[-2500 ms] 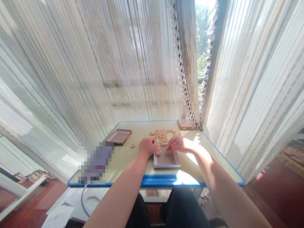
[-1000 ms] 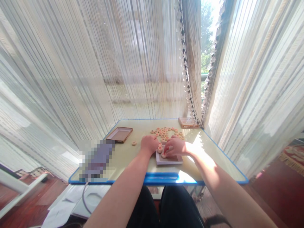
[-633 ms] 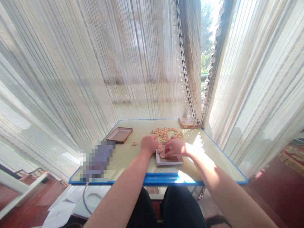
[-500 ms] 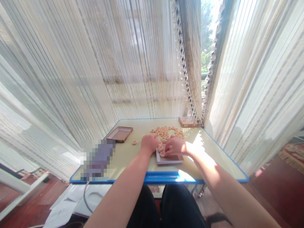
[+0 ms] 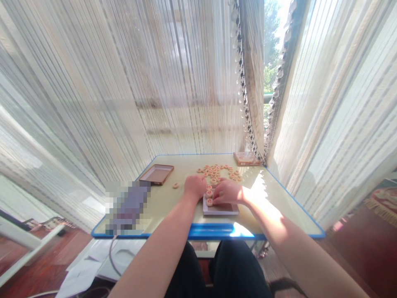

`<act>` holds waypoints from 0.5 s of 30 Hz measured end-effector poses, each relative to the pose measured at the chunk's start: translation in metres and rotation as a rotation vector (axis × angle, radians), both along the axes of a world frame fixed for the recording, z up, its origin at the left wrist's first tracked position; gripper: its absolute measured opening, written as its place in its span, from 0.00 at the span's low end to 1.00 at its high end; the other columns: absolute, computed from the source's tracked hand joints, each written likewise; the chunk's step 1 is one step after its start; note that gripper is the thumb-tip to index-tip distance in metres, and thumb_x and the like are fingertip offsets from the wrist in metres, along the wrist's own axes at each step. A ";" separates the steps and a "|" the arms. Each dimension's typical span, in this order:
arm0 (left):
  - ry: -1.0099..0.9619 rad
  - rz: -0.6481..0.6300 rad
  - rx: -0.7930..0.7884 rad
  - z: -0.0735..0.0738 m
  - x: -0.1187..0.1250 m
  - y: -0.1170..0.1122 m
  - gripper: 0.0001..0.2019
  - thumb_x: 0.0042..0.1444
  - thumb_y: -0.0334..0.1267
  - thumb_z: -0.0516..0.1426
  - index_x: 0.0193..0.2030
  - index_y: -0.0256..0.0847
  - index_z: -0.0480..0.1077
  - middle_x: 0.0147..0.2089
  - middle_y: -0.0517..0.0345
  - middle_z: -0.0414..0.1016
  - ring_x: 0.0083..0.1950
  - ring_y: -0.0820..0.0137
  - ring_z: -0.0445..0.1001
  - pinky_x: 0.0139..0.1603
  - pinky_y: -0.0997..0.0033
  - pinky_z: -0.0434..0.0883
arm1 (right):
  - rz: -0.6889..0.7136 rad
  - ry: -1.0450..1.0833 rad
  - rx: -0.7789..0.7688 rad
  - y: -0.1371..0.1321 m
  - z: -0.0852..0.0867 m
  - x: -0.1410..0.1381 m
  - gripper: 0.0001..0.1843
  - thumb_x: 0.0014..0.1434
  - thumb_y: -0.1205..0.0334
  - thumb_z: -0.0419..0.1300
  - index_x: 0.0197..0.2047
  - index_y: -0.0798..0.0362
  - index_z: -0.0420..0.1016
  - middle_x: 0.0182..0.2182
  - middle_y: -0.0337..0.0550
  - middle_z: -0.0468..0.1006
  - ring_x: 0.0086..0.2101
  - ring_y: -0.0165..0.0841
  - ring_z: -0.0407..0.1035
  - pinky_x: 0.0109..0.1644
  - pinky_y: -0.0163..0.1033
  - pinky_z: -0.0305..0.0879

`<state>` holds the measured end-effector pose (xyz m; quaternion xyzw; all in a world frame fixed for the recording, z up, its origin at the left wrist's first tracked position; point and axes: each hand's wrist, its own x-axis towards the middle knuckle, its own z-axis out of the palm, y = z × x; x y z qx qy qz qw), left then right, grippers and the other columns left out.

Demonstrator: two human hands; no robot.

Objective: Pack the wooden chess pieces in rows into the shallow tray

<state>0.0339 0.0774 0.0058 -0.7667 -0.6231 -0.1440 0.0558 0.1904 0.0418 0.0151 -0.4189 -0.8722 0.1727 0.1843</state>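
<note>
Far right part of box [image 5: 221, 212] hidden under right hand [image 5: 228, 192]; that hand's grip on front disc [image 5: 209, 202] unclear. Underside of left hand [image 5: 195, 186] hidden; anything held there cannot be told. Marks on scattered discs [image 5: 213, 181] too small to read. Object [image 5: 132, 203] at left of table [image 5: 170, 213] blurred into blocks. Forearms [image 5: 164, 244] cut off by bottom edge, rug [image 5: 385, 200] by right edge.

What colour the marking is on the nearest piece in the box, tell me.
Red, on the pale piece, best seen in the head view.
</note>
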 end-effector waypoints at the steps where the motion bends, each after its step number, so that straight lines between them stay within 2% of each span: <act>1: 0.004 -0.003 0.004 0.000 0.000 0.000 0.18 0.56 0.35 0.44 0.34 0.38 0.76 0.38 0.48 0.77 0.40 0.64 0.73 0.44 0.67 0.63 | 0.004 0.004 -0.001 0.000 -0.001 0.000 0.10 0.47 0.52 0.63 0.23 0.49 0.78 0.24 0.35 0.76 0.30 0.30 0.68 0.49 0.41 0.55; 6: 0.015 -0.029 0.027 -0.001 -0.001 0.001 0.18 0.56 0.34 0.44 0.33 0.38 0.76 0.37 0.47 0.77 0.39 0.63 0.73 0.42 0.66 0.63 | 0.017 0.001 0.013 0.001 0.000 0.000 0.11 0.47 0.52 0.63 0.22 0.51 0.77 0.24 0.37 0.76 0.31 0.31 0.67 0.49 0.42 0.56; 11: 0.007 -0.018 0.009 0.002 0.000 0.000 0.18 0.56 0.35 0.44 0.34 0.38 0.76 0.38 0.48 0.77 0.39 0.64 0.73 0.42 0.67 0.63 | -0.017 -0.017 0.050 -0.001 0.004 0.002 0.03 0.45 0.64 0.62 0.23 0.52 0.78 0.24 0.38 0.76 0.34 0.33 0.67 0.45 0.39 0.59; 15: 0.015 -0.024 0.019 0.002 0.000 -0.001 0.18 0.55 0.34 0.44 0.33 0.39 0.76 0.37 0.48 0.77 0.38 0.65 0.73 0.41 0.68 0.63 | -0.050 -0.052 0.058 -0.001 0.004 0.003 0.08 0.44 0.69 0.58 0.24 0.51 0.79 0.25 0.38 0.76 0.36 0.35 0.66 0.43 0.38 0.60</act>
